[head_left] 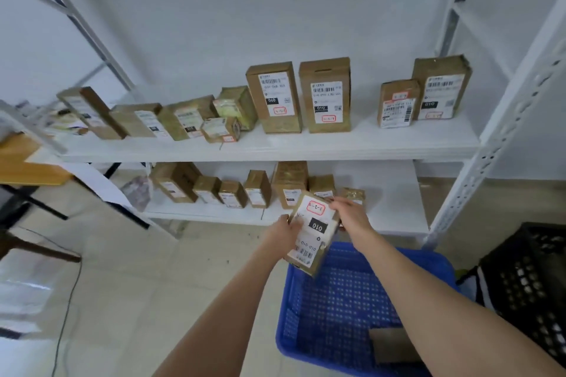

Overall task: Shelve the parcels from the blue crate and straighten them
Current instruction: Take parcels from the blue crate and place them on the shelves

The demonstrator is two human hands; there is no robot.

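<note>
Above blue mesh crate (284, 315), left grip (283, 231) and right grip (352, 214) hold flat rectangular cardboard parcel (315, 232) by edges

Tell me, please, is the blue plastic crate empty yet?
Nearly empty: only one brown cardboard parcel shows on the mesh floor of the blue plastic crate.

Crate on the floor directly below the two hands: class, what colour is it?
The plastic crate is blue, clearest in the head view.
</note>
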